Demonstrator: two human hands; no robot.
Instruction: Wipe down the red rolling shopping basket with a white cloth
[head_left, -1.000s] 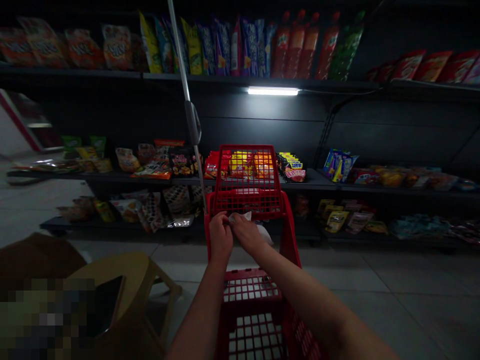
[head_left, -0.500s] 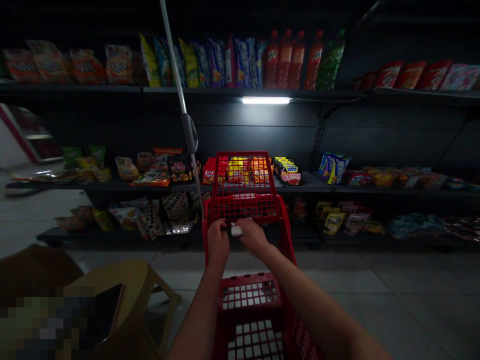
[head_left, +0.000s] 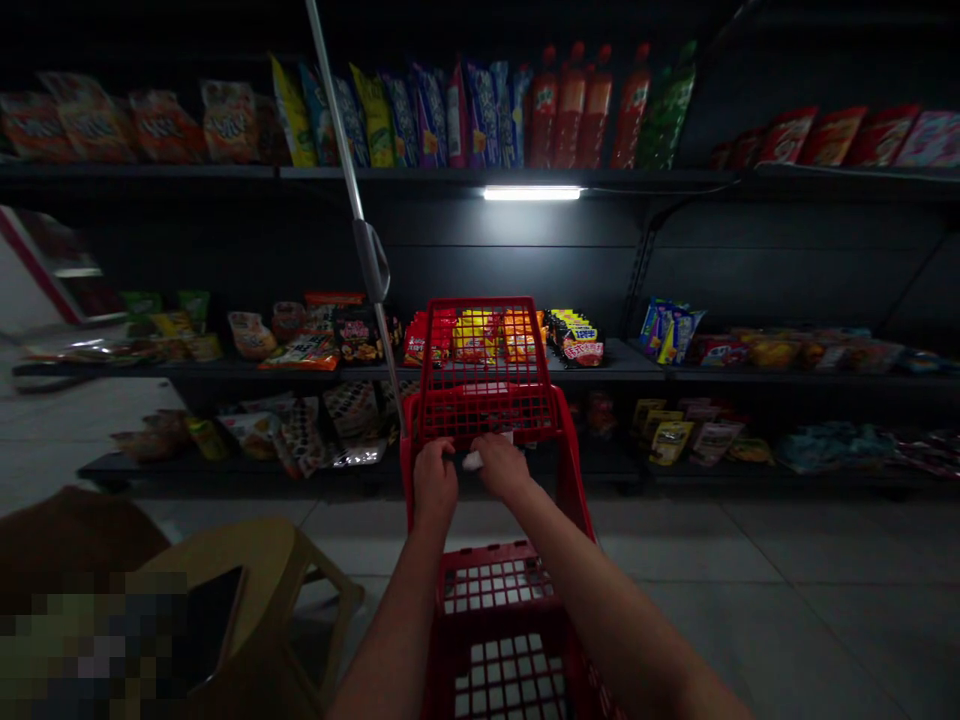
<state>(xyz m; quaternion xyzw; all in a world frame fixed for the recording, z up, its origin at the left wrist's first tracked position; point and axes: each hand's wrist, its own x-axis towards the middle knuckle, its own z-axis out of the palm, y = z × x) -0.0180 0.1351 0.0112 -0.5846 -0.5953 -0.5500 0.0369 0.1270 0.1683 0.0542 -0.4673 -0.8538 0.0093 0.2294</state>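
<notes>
Both my hands reach into a red shopping cart (head_left: 568, 460) with grid panels. My right hand (head_left: 501, 468) is closed on a crumpled white tissue (head_left: 472, 460), just below the upright grid flap (head_left: 486, 350). A bit of white also shows above its knuckles. My left hand (head_left: 436, 482) is beside it on the left, near the flap's lower edge. Its fingers are curled; what they hold, if anything, is hidden. Below my forearms lies the cart's lower grid (head_left: 510, 680).
A metal pole (head_left: 341, 120) rises at the cart's left side. On the left stands a tan stool (head_left: 277, 560) with a dark phone-like slab (head_left: 217, 610) on it. Ahead, shelves (head_left: 600, 370) carry snack bags and red bottles (head_left: 570, 110) under a lit tube (head_left: 532, 193).
My right hand has shifted slightly, and less of the tissue shows at its left while a white bit now shows above it. The left hand stays nearly still. The view has tilted slightly.
</notes>
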